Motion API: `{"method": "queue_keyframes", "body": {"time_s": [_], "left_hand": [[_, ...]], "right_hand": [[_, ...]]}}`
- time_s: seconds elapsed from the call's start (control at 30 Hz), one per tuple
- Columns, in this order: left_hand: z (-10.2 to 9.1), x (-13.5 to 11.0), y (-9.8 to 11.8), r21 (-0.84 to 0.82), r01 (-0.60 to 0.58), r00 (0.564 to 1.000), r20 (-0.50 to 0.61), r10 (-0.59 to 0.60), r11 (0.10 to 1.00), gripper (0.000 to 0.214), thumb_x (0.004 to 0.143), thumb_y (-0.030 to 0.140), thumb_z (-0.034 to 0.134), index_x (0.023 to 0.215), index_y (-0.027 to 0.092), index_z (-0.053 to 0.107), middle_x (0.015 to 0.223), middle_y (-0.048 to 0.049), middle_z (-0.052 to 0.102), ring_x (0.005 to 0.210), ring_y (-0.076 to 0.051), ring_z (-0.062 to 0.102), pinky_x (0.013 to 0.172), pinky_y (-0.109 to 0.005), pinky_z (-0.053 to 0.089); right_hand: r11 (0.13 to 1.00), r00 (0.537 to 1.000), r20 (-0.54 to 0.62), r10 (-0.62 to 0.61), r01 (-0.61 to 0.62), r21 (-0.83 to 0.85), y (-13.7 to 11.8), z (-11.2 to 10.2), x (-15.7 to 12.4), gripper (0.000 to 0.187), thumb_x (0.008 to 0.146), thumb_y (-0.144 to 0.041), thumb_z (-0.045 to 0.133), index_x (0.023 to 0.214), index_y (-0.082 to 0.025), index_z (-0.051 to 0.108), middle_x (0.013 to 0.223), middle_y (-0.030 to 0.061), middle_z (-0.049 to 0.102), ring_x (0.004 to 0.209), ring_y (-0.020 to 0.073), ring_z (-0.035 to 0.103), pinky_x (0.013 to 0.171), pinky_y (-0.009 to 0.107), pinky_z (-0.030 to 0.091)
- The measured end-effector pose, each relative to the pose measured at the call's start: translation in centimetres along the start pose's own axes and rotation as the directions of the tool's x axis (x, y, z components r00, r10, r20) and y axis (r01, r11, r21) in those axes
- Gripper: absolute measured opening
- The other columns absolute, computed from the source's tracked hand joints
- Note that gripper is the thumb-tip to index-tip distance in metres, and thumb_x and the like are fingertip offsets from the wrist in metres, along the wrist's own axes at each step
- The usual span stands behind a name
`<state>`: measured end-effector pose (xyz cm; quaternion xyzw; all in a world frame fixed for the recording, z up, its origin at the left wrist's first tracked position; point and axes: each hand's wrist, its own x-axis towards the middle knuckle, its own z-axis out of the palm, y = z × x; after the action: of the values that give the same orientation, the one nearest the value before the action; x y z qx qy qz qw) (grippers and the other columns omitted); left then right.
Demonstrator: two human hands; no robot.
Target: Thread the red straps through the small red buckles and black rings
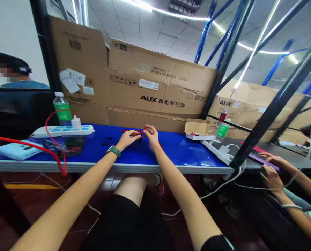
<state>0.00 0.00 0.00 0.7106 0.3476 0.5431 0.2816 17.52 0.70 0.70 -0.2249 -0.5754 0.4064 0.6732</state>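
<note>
My left hand and my right hand meet over the blue table, both pinching a thin red cord between the fingertips. The cord runs from the pinch leftward along the table top. A green watch sits on my left wrist. Small dark pieces lie on the table just left of my left hand.
A white power strip with a plugged charger, a green bottle and a red cable lie at the left. Cardboard boxes wall the back. A small open box stands right. Another person's hands work at the far right.
</note>
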Motion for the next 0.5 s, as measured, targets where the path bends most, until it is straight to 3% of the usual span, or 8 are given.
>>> {"method": "queue_keyframes", "body": {"time_s": [0.13, 0.33, 0.5], "left_hand": [[0.29, 0.04, -0.17, -0.043, -0.006, 1.0, -0.006, 0.006, 0.999, 0.052, 0.07, 0.058, 0.078, 0.097, 0.014, 0.07, 0.101, -0.0133, 0.076, 0.094, -0.027, 0.072, 0.094, -0.044, 0.055], [0.36, 0.03, -0.07, -0.05, -0.005, 0.999, -0.042, 0.003, 0.999, 0.048, 0.071, 0.055, 0.078, 0.096, 0.015, 0.069, 0.1, -0.0137, 0.076, 0.096, -0.028, 0.072, 0.094, -0.046, 0.055], [0.16, 0.12, -0.25, -0.075, -0.012, 0.999, -0.034, 0.01, 0.997, 0.051, 0.072, 0.053, 0.078, 0.101, 0.012, 0.07, 0.106, -0.0164, 0.075, 0.099, -0.03, 0.072, 0.096, -0.047, 0.055]], "right_hand": [[1.0, 1.0, -0.016, -0.016, 0.016, -0.026, 0.54, 0.18, 0.23, 0.037, 0.071, -0.032, 0.074, 0.106, -0.022, 0.068, 0.086, 0.0004, 0.067, 0.077, 0.0139, 0.062, 0.071, 0.025, 0.054], [0.999, 0.997, -0.075, -0.021, 0.019, -0.032, 1.1, 0.01, 0.62, 0.031, 0.071, -0.028, 0.069, 0.101, -0.02, 0.073, 0.1, 0.0046, 0.072, 0.078, 0.0149, 0.064, 0.059, 0.023, 0.05], [0.985, 0.997, 0.071, -0.008, 0.021, -0.17, 1.05, -0.17, 0.4, 0.031, 0.078, -0.038, 0.069, 0.101, -0.019, 0.077, 0.097, 0.0071, 0.076, 0.084, 0.0198, 0.068, 0.071, 0.029, 0.054]]}}
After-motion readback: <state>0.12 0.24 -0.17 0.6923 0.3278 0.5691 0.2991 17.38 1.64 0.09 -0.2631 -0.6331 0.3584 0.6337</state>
